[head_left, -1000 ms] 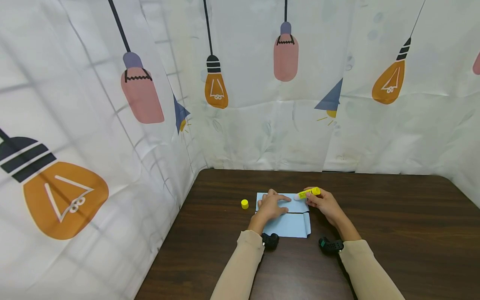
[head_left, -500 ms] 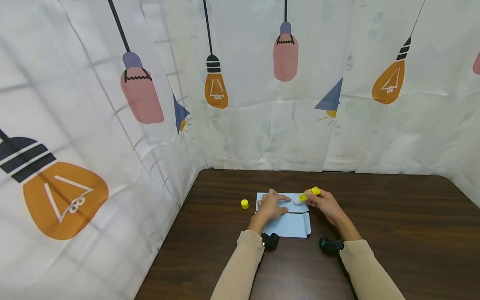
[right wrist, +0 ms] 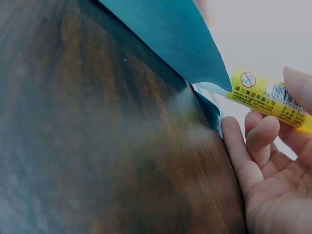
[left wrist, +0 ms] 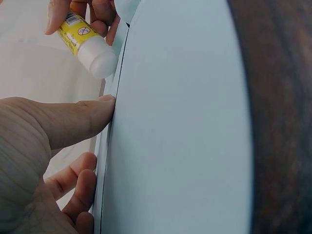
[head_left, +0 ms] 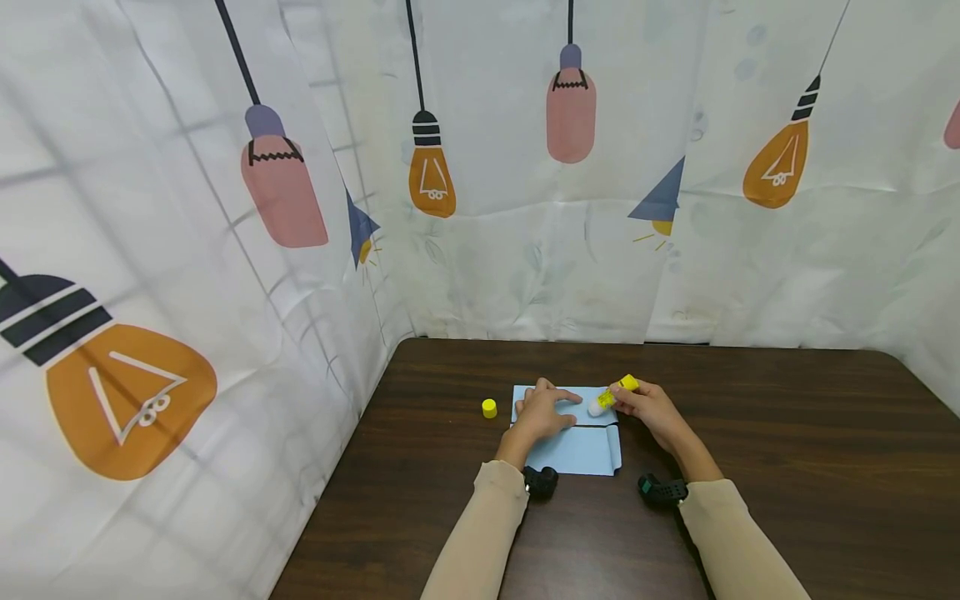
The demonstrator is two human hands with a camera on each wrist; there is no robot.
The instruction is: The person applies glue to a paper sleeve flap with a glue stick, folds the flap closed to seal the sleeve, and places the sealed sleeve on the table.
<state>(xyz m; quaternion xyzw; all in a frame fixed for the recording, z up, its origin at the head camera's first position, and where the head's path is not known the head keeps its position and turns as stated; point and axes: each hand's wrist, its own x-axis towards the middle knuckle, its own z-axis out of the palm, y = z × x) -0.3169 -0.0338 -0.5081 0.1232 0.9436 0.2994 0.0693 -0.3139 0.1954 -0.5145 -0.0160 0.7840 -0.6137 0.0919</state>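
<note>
Pinched in my right hand [head_left: 648, 410], a glue stick [head_left: 606, 399] tilts over pale blue paper [head_left: 573, 452]

Thumb and fingers close on the yellow, barcoded barrel, with the white end slanting down toward the upper part of the sheet, near its right side; whether that end touches the surface, I cannot tell for certain. Across from it, my left hand [head_left: 542, 417] lies spread on the same upper part, fingers extended and thumb reaching to the dark line that crosses the sheet, holding nothing between them. Below that line, a narrow flap [head_left: 613, 447] runs along the right edge of the lower part. A yellow cap [head_left: 489, 408] sits on the dark wooden table [head_left: 787, 467], just beyond the paper's left edge. Black wristbands [head_left: 662, 490] circle both wrists below beige sleeves [head_left: 738, 533]. Behind the table hangs a white curtain [head_left: 495, 275] printed with orange bulbs, pink lamps and blue shades.
</note>
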